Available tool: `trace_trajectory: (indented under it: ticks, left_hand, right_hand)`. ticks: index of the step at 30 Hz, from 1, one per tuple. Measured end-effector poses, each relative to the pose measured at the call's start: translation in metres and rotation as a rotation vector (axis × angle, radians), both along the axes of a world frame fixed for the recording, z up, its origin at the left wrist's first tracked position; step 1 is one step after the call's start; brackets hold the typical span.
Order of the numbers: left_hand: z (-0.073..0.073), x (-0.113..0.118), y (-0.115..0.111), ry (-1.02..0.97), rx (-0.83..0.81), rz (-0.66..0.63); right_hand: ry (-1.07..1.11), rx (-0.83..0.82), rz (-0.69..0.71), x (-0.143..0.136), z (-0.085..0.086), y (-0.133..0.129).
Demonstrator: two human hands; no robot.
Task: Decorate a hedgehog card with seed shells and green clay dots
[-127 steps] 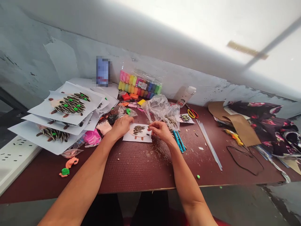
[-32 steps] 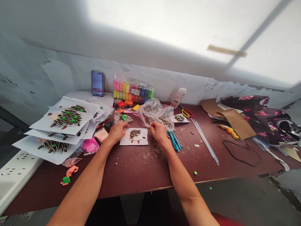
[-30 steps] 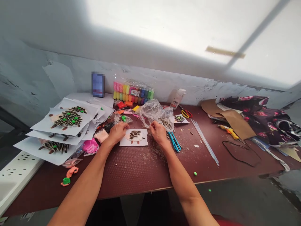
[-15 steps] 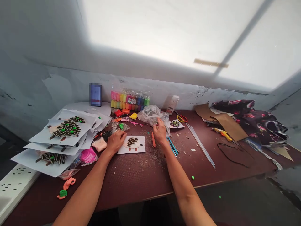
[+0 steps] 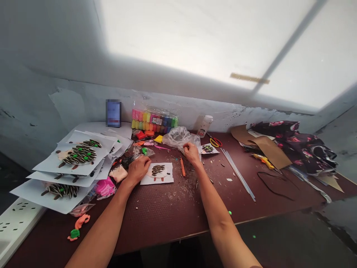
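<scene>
My left hand has its fingers bent together on the left edge of a small white card. That card carries a pale hedgehog shape with dark striped seeds as spines and small brown feet. At the front of a crumpled clear plastic bag, my right hand is closed in a pinch; whatever its fingertips hold is too small to make out. An orange stick-like tool lies between the card and my right wrist. A second hedgehog card with green bits is right of that hand.
Stacked hedgehog sheets stand at left, beside bagged pink clay. Coloured clay packs, a white bottle and scissors are along the back. Clear sticks, a yellow glue gun and dark cloth lie right.
My right hand's fingers have drawn together and down at the bag's front. The blue cutter beside that wrist is now hidden by my forearm. My left hand stays at the card.
</scene>
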State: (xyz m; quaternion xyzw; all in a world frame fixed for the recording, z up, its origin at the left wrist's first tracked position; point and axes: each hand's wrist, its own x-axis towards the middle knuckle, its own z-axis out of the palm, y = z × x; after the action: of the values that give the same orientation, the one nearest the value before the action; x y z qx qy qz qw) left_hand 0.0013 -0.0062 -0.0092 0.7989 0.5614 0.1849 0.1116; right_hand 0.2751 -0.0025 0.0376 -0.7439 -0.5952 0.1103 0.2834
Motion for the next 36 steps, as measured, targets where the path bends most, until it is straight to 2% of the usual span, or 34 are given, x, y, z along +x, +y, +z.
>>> trace_trajectory:
  ticks: [4,9,15,21,26,29,31,33,36]
  left_hand:
    - [0.001,0.000,0.001,-0.020,-0.019,-0.007]
    - [0.004,0.001,0.001,-0.019,-0.029,-0.003]
    - [0.006,0.001,0.000,-0.006,-0.028,-0.012]
    - [0.006,0.002,0.000,0.014,-0.028,-0.010]
    - [0.006,0.001,0.000,0.005,-0.035,-0.014]
    - [0.007,0.002,0.000,0.001,-0.036,-0.011]
    - [0.007,0.002,0.000,-0.001,-0.041,-0.006]
    - [0.008,0.002,-0.001,-0.002,-0.047,0.000]
    - [0.008,0.002,-0.001,-0.001,-0.052,0.002]
  right_hand:
    - [-0.119,-0.022,-0.161,0.011,-0.003,-0.009]
    - [-0.225,-0.167,-0.249,0.010,-0.005,-0.021]
    - [-0.335,-0.309,-0.167,0.001,-0.002,-0.022]
    - [-0.332,-0.204,-0.112,0.005,-0.004,-0.022]
    - [-0.131,0.069,-0.143,0.014,-0.003,-0.020]
    - [0.156,0.202,-0.126,0.016,-0.002,-0.016]
    - [0.435,0.170,-0.063,0.013,-0.001,-0.014]
    - [0.690,0.085,0.059,0.004,-0.001,-0.011]
    - [0.870,-0.047,0.236,-0.020,-0.004,-0.006]
